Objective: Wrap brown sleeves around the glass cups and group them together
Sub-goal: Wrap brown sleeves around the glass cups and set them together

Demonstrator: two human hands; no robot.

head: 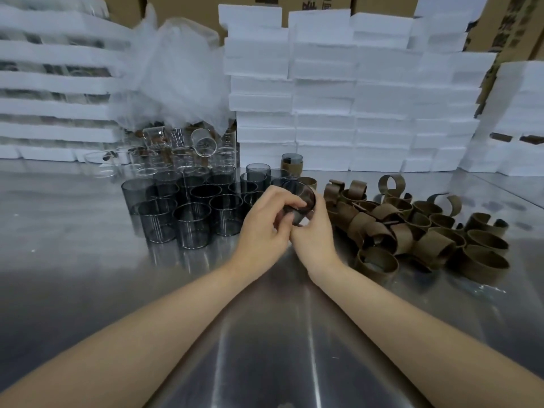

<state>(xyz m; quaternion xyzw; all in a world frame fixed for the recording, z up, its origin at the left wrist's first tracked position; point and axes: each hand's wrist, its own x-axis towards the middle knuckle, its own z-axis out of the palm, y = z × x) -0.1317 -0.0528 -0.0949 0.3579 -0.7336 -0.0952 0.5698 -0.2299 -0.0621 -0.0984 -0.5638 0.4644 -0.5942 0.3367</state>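
Note:
Both hands hold one dark glass cup (303,195) tilted on its side above the steel table, mouth facing away. My left hand (266,222) grips its near side with curled fingers. My right hand (315,231) cups it from below and the right. No sleeve shows on this cup. Several bare smoked-glass cups (191,213) stand grouped to the left. A heap of brown sleeves (412,228) lies to the right. One cup with a brown sleeve (291,164) stands at the back, by the foam.
Clear glass cups (176,151) are piled behind the dark ones under crumpled plastic wrap (176,75). White foam blocks (353,98) are stacked along the back, cardboard boxes behind them. The steel table (88,275) stretches toward me.

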